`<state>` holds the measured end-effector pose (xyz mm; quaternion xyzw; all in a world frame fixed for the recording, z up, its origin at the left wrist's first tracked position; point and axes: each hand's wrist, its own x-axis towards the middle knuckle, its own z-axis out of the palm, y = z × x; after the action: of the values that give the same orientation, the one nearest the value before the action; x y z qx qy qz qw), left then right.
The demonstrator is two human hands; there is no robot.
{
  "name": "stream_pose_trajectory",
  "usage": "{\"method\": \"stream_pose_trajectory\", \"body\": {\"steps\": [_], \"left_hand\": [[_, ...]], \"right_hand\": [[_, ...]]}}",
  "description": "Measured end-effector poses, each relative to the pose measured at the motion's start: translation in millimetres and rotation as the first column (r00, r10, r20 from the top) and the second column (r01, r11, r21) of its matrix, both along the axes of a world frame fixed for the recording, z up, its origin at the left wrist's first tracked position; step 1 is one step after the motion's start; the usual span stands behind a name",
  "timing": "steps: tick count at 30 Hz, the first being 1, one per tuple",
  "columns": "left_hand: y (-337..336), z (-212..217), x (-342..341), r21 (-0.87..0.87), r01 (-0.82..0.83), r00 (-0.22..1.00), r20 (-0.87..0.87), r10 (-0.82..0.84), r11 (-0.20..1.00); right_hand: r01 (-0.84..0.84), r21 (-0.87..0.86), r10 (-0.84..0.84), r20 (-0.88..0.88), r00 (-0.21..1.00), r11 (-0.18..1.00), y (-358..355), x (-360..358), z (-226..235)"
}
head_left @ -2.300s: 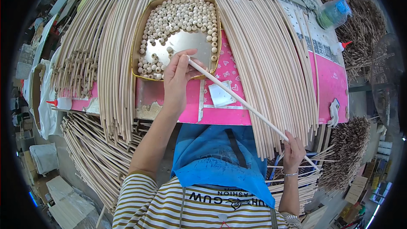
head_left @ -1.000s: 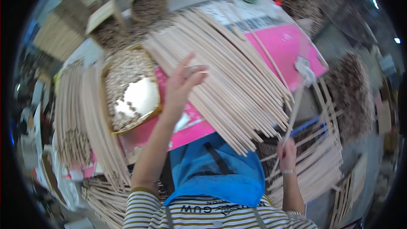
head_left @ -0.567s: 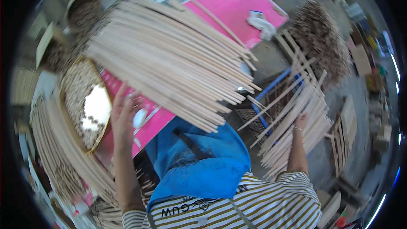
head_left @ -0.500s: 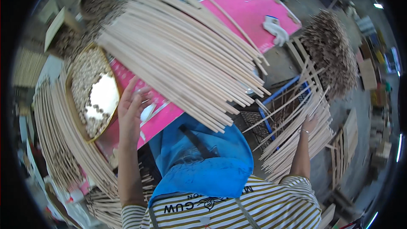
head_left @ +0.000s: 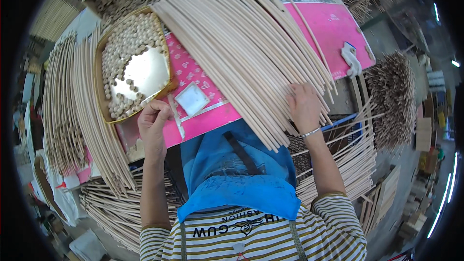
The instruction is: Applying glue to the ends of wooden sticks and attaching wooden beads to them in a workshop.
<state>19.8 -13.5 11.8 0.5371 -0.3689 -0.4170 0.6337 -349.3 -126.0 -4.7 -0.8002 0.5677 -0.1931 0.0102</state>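
Note:
A wide row of pale wooden dowels (head_left: 241,53) lies slantwise across the table, their near ends reaching past its front edge. My right hand (head_left: 305,108) lies over the dowels near those ends, fingers stretched across them. Beside the near right corner of a yellow-rimmed tray (head_left: 168,89), my left hand (head_left: 155,120) is closed in a pinch; what it holds, if anything, is hidden. Small round wooden beads (head_left: 133,41) fill much of the tray, around a bare shiny patch. A small white square dish (head_left: 192,99) sits between the tray and the dowels.
The pink-covered table (head_left: 333,29) carries a white glove (head_left: 351,59) at its right. Long sticks (head_left: 92,106) stand in bundles at left. More loose sticks (head_left: 348,159) rest across a blue-edged crate at right, near a large stick bundle (head_left: 391,101). Wooden pieces heap behind the tray.
My right hand has moved from the loose sticks at the right onto the dowels on the table. My left hand's fingers have curled into a pinch near the tray. The view has shifted.

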Motion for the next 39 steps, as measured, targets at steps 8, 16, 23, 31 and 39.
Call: {"method": "stream_pose_trajectory", "body": {"steps": [8, 16, 23, 31, 39], "left_hand": [[-11, 30, 64, 0.003, -0.175, 0.963, 0.210, 0.170, 0.985], [-90, -28, 135, 0.142, -0.040, 0.694, 0.716, -0.074, 0.989], [-142, -31, 96, 0.219, -0.003, 0.476, 0.858, -0.191, 0.976], [-129, -31, 97, 0.127, -0.025, 0.490, 0.866, -0.098, 0.992], [-31, 27, 31, 0.051, 0.111, 0.986, -0.129, -0.104, 0.992]], "right_hand": [[0.041, 0.061, -0.035, -0.087, 0.996, 0.997, -8, -5, -4], [0.002, 0.162, -0.002, -0.001, 1.000, 0.987, -12, 1, -4], [-0.005, 0.158, -0.044, 0.303, 0.952, 0.987, -14, -8, 5], [-0.078, 0.139, -0.011, 0.547, 0.837, 0.987, -25, 12, 12], [-0.549, 0.221, 0.302, 0.645, 0.702, 0.806, -10, 138, 92]]}}
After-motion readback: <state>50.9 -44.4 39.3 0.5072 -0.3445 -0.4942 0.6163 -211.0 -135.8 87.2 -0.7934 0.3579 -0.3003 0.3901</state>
